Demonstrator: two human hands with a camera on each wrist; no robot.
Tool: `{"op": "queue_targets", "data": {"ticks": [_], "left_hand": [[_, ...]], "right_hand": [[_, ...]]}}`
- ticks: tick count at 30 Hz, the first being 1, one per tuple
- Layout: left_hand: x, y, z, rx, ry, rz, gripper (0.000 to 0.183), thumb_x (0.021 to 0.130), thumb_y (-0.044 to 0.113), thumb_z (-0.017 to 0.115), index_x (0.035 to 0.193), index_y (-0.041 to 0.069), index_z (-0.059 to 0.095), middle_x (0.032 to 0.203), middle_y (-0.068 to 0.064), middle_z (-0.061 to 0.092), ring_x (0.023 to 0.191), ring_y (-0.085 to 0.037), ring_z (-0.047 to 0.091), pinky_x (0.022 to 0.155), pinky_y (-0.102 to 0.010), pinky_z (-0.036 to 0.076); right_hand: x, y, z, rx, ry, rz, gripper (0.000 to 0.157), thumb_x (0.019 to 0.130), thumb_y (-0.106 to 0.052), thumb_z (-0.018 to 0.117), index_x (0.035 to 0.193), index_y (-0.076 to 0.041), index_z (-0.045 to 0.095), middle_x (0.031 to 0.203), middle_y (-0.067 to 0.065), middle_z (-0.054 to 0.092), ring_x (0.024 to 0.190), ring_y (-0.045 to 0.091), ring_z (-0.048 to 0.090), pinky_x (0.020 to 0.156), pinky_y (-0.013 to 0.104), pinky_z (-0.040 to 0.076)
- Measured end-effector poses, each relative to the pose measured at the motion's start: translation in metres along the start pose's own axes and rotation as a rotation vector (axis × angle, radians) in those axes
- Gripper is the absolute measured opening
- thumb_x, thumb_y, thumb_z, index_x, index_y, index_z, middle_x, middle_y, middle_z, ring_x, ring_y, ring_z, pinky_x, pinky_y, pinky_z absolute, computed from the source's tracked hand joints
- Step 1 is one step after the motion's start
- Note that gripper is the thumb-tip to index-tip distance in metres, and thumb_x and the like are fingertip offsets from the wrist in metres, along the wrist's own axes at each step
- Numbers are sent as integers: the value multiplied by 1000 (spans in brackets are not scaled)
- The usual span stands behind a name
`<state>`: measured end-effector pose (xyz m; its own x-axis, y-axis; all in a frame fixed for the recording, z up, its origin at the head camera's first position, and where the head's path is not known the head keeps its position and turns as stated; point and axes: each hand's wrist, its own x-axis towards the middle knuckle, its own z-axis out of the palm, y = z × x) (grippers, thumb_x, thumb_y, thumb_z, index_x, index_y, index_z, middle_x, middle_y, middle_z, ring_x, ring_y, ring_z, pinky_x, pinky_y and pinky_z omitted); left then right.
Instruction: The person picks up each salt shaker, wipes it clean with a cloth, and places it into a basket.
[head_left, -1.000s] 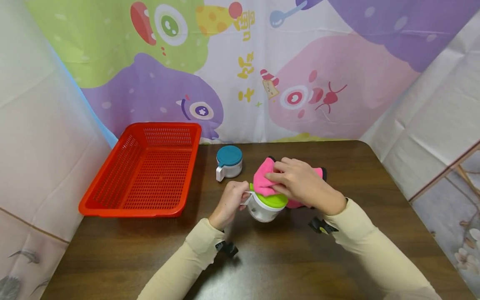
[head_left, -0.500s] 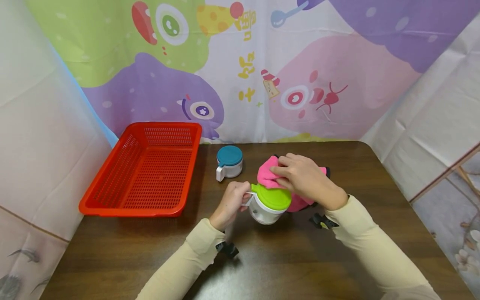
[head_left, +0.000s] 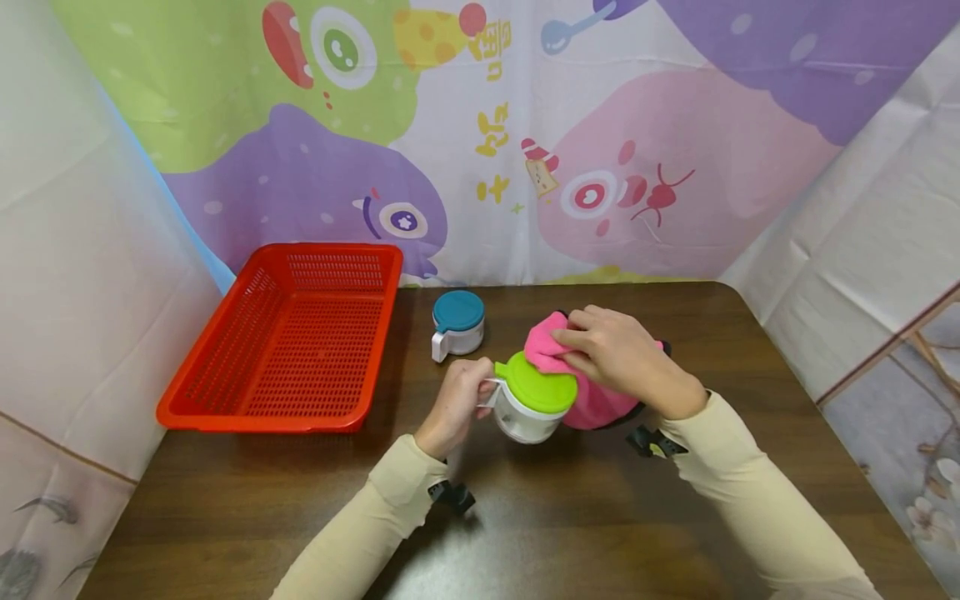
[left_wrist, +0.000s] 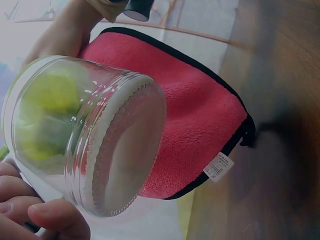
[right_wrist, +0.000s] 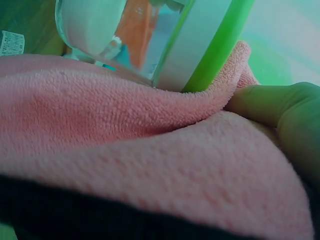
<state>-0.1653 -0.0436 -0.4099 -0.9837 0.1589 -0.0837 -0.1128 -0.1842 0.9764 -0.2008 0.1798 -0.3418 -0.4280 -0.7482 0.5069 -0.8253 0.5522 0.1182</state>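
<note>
My left hand [head_left: 455, 406] grips the white handle of a clear glass seasoning jar [left_wrist: 115, 135] with a bright green lid [head_left: 542, 383]. The jar is tilted, its base toward the left wrist camera. In my right hand [head_left: 615, 350] is a pink towel [left_wrist: 200, 110] with black edging, bunched under the fingers at the lid's far right edge. The rest of the towel hangs down beside the jar, a white label [left_wrist: 218, 166] on its border. Up close in the right wrist view, the towel [right_wrist: 125, 110] lies against the jar's side and green rim.
A second jar [head_left: 459, 321] with a blue lid and white handle stands behind my left hand. To the left sits a red plastic basket [head_left: 262, 421] with perforated sides. The brown wooden table [head_left: 570, 533] meets a cartoon-printed curtain [head_left: 480, 233] at the back.
My right hand and the towel have slid right across the lid, uncovering most of its green top. The left hand keeps hold of the jar, which has shifted and tipped slightly.
</note>
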Motion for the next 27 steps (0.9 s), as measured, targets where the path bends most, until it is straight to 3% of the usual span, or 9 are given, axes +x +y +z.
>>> {"op": "queue_targets", "data": {"ticks": [13, 27], "left_hand": [[1, 3, -4, -94, 21, -3, 31, 80, 7, 38, 52, 14, 30, 48, 8, 25, 44, -10, 23, 42, -25, 23], [0, 5, -9, -103, 80, -2, 30, 82, 8, 38, 53, 12, 33, 48, 7, 27, 45, -11, 24, 42, -25, 25]], "right_hand": [[-8, 1, -2, 4, 13, 21, 21, 71, -5, 81, 90, -9, 73, 77, 5, 54, 71, 19, 49, 59, 29, 44], [-14, -6, -12, 5, 0, 18, 22, 71, -8, 82, 92, -9, 75, 78, 4, 55, 71, 17, 48, 59, 27, 43]]}}
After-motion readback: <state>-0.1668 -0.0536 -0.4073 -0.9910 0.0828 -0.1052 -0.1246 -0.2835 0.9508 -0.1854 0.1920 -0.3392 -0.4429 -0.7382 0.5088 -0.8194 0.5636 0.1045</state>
